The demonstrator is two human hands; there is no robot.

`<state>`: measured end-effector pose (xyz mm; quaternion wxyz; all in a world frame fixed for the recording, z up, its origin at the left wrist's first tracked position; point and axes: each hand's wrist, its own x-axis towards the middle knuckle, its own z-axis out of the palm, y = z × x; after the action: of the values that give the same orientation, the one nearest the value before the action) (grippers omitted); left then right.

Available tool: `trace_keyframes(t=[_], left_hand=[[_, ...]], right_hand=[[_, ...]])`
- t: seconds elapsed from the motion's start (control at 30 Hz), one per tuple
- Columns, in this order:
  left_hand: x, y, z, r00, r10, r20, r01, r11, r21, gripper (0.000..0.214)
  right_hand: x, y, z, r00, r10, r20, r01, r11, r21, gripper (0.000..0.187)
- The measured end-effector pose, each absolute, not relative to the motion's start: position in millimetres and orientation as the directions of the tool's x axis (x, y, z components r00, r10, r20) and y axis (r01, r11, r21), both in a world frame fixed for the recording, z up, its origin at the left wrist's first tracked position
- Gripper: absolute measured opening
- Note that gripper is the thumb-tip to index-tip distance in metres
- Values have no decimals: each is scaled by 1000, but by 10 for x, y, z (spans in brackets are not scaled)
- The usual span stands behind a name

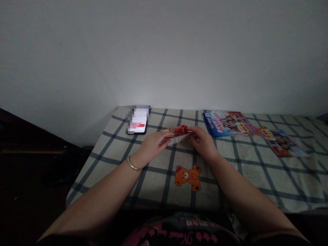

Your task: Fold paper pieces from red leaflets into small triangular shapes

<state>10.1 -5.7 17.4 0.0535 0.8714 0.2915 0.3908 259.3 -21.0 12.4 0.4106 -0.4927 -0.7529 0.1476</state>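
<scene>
Two bare hands at work over a table: left hand [153, 141] pinching the near-left end of a small red printed paper [179, 131] between thumb and fingers, right hand [203, 141] pinching its right end the same way. Paper sits between the hands, tilted, red face up, a pale underside with rows of small dark print showing below; whether it clears the cloth, cannot tell. Writing on it too small to read. To the right, just beyond the right hand, a stack of glossy leaflets [228, 123], blue at the left end, large pale-pink characters, group of figures, yellow box with red marks; none legible. One more leaflet [282, 141] at the stack's right end, askew, same yellow box. Left of the paper, near the wall, a dark-edged phone [137, 119], screen lit white with a red band, partly pixelated. Tablecloth [151, 177] pale woven-looking fabric, dark blue-grey check, creased at right. Flat orange bear figure [188, 176] on it, bow by one ear, between the forearms. Rounded silvery bangle [133, 164] on the left wrist. Dark shirt [184, 229] with pink script and stars, upside down, not surely readable. Plain matt pale wall [164, 54] behind.
</scene>
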Motion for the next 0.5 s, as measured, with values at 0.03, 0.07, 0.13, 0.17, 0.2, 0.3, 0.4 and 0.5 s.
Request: trace_keyframes(t=[0.03, 0.07, 0.13, 0.17, 0.2, 0.3, 0.4, 0.5], left_hand=[[103, -62, 191, 550, 519, 655, 450, -844, 291, 16], [106, -66, 210, 572, 489, 658, 429, -863, 268, 14], [108, -74, 246, 602, 445, 663, 391, -888, 241, 11], [106, -76, 261, 611, 435, 661, 381, -894, 236, 12], [104, -78, 273, 619, 434, 655, 378, -895, 236, 13], [92, -77, 291, 659, 429, 618, 367, -901, 234, 19], [85, -69, 293, 728, 405, 553, 344, -914, 217, 26], [88, -59, 286, 784, 404, 471, 342, -915, 216, 35]], right_hand=[[2603, -208, 126, -177, 846, 504, 607, 497, -621, 31], [2614, -206, 127, -176, 827, 534, 598, 520, -610, 27], [2639, -200, 123, -169, 801, 574, 602, 545, -584, 22], [2650, -198, 119, -163, 797, 582, 613, 544, -573, 20], [2658, -196, 114, -157, 797, 584, 624, 538, -567, 20], [2669, -197, 110, -159, 798, 582, 647, 530, -549, 22], [2665, -209, 134, -203, 776, 597, 661, 558, -502, 24], [2668, -219, 168, -247, 760, 602, 669, 583, -461, 25]])
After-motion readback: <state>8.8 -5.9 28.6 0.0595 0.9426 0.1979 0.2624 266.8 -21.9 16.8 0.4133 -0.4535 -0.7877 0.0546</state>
